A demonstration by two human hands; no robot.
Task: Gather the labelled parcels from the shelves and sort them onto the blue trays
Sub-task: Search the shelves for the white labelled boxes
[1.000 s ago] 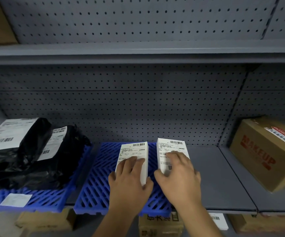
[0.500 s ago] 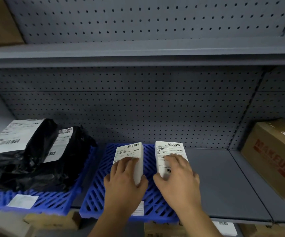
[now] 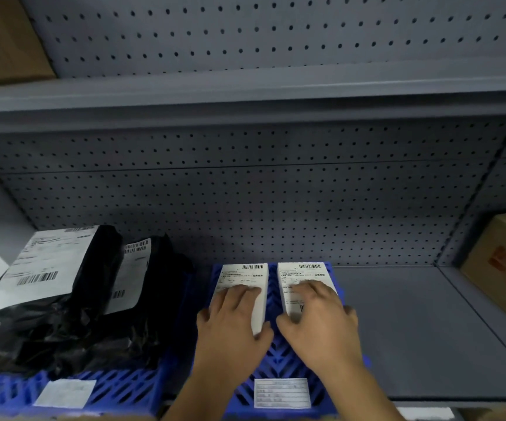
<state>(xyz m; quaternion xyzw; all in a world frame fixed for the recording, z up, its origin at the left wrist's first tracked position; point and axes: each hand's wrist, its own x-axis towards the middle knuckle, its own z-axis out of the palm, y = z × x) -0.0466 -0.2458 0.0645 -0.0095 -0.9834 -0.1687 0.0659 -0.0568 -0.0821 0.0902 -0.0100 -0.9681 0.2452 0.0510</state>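
Observation:
Two white labelled boxes lie side by side on the middle blue tray (image 3: 279, 363), barcodes facing up. My left hand (image 3: 233, 326) rests flat on the left box (image 3: 242, 276), thumb beside its near right corner. My right hand (image 3: 318, 323) presses on the right box (image 3: 301, 273), thumb along its left side. The near halves of both boxes are hidden under my hands. On the left blue tray (image 3: 118, 387) lie two black labelled bags, a larger one (image 3: 72, 326) and a smaller one (image 3: 160, 284).
A brown carton with red print (image 3: 500, 268) stands on the shelf at the far right, with bare grey shelf (image 3: 403, 329) between it and the tray. Each tray has a white label at its front edge (image 3: 282, 393). Another carton (image 3: 5, 41) sits on the upper shelf, left.
Both hands have stayed on the boxes and slid them slightly farther back on the tray, straighter and parallel. My view has shifted left, so the brown carton is now at the right edge.

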